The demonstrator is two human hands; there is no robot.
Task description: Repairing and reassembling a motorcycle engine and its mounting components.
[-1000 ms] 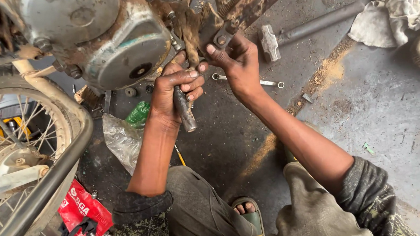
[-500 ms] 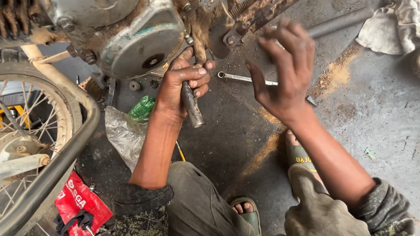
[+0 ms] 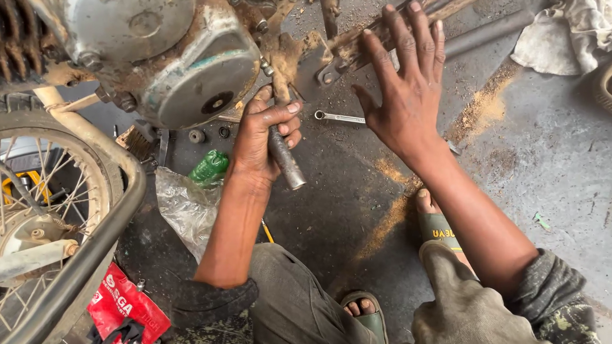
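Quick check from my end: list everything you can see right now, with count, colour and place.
engine case: one, dull silver and grimy, top left
metal bar tool: one, grey, in the left hand, tip up at the engine
spanner: one, silver, on the floor between the hands
wheel: one, spoked, rusty, lower left
green bottle: one, on the floor below the engine
plastic bag: one, clear, beside the left forearm
red packet: one, bottom left
rag: one, off-white, top right
long rod: one, grey, top right on the floor
left hand: grip closed around the bar tool
right hand: open, fingers spread, holding nothing, above the floor
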